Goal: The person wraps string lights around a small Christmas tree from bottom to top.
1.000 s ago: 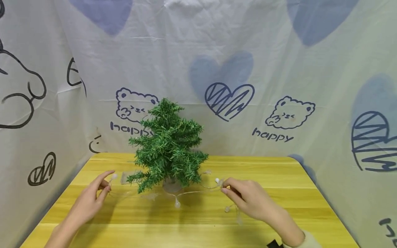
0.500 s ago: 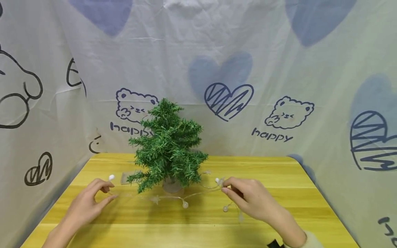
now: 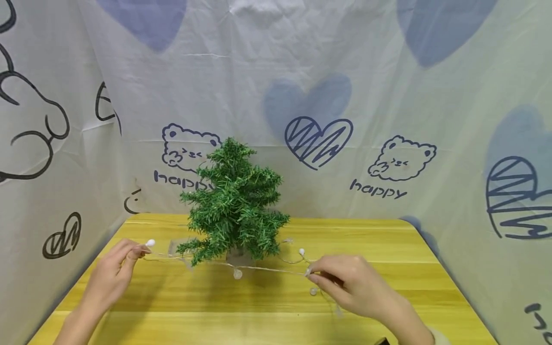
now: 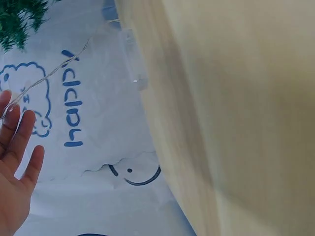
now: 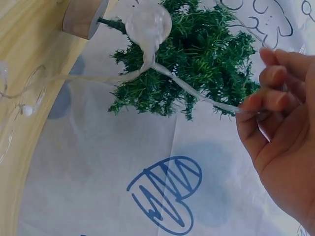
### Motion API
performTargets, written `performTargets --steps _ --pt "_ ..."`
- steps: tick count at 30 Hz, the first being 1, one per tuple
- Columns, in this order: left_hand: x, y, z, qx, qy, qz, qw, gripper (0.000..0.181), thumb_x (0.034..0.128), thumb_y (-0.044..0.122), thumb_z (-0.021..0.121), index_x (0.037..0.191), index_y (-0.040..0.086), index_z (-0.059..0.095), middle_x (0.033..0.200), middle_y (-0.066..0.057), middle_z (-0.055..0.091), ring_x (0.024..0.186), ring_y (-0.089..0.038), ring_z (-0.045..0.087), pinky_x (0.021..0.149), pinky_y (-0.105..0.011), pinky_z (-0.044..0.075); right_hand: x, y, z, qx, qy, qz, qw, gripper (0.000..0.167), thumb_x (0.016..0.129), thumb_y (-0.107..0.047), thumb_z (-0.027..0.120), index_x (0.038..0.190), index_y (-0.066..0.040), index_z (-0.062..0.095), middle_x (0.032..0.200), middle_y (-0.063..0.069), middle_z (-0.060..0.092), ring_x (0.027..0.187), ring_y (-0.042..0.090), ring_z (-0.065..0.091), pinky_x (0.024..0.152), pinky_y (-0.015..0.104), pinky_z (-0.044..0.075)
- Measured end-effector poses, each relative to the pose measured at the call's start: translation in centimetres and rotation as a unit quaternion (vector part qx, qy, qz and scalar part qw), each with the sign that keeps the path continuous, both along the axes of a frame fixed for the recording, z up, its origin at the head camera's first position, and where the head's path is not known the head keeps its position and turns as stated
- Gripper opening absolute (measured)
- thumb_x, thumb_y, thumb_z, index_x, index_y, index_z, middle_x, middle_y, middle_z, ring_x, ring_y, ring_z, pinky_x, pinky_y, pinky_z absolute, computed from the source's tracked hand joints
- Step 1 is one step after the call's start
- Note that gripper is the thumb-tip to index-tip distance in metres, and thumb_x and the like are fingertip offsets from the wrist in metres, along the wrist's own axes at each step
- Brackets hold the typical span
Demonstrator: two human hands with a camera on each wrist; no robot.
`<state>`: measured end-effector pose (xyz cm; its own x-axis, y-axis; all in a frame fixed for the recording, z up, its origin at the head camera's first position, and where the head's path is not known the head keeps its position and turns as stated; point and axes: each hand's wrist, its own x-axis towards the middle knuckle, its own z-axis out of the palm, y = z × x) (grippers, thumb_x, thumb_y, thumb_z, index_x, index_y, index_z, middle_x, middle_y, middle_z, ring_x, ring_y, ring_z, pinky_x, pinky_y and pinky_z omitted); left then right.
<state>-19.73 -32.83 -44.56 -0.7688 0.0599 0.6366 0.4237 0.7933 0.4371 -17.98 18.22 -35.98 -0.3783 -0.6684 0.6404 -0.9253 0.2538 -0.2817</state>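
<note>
A clear string of lights stretches nearly straight between both hands, in front of the base of a small green tree. At the left, my left hand pinches the wire beside a white ball bulb; the wire also runs from its fingertips in the left wrist view. On the other side, my right hand pinches the string between thumb and fingers. In the right wrist view a round bulb hangs on the wire close to the right hand.
A clear plastic box lies near the table's back edge, left of the tree. More of the string with bulbs trails on the wooden table around the right hand. A printed cloth hangs behind and at the sides.
My left hand has closed its fingers on the wire and moved slightly left. The string between the hands has been drawn straighter, its middle bulb shifting left. My right hand has dropped slightly.
</note>
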Motion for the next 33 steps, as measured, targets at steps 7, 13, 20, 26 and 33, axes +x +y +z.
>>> performTargets --steps 7,13,20,26,33 --pt "-0.1 -0.3 -0.3 0.039 0.030 -0.049 0.9976 0.028 0.1088 0.000 0.047 0.111 0.003 0.075 0.105 0.012 0.064 0.093 0.009 0.055 0.078 -0.008 0.044 0.4 -0.8 -0.6 0.020 0.029 0.077 0.9964 0.010 0.103 -0.014 0.067 0.107 -0.020 0.074 0.089 -0.011 0.070 0.062 -0.009 0.045 0.058 0.002 0.039" --pt "-0.4 -1.1 -1.0 0.053 0.013 -0.065 0.9964 0.031 0.1091 -0.002 0.045 0.119 0.003 0.074 0.107 0.006 0.066 0.092 0.003 0.057 0.081 -0.007 0.044 0.4 -2.1 -1.4 0.047 0.023 0.110 0.9926 0.011 0.102 -0.013 0.068 0.107 -0.022 0.073 0.084 -0.013 0.065 0.063 -0.010 0.044 0.060 0.001 0.039" --pt "-0.6 -1.5 -1.0 0.054 0.006 -0.064 0.9964 0.032 0.1088 -0.001 0.046 0.122 0.005 0.075 0.108 0.019 0.064 0.092 0.003 0.057 0.080 -0.008 0.043 0.3 -2.6 -2.0 0.035 0.021 0.103 0.9938 0.012 0.105 -0.012 0.064 0.108 -0.018 0.074 0.090 -0.008 0.072 0.072 -0.007 0.060 0.070 0.006 0.050" --pt "-1.6 -0.7 1.2 0.062 0.030 -0.064 0.9956 0.032 0.1095 0.001 0.046 0.122 0.005 0.075 0.108 0.014 0.066 0.094 0.005 0.057 0.083 -0.007 0.043 -0.2 -1.9 -1.7 -0.043 0.025 0.068 0.9965 0.013 0.107 -0.010 0.060 0.109 -0.011 0.072 0.087 -0.003 0.073 0.067 -0.003 0.060 0.066 0.007 0.051" --pt "-2.9 0.1 3.1 0.001 -0.033 -0.044 0.9985 0.030 0.1125 0.014 0.046 0.123 0.007 0.074 0.114 0.002 0.066 0.097 0.000 0.058 0.081 -0.020 0.048 -0.7 0.2 -1.9 -0.058 -0.017 -0.021 0.9979 0.022 0.096 0.006 0.068 0.108 -0.013 0.073 0.084 -0.007 0.070 0.059 -0.007 0.045 0.054 0.007 0.043"
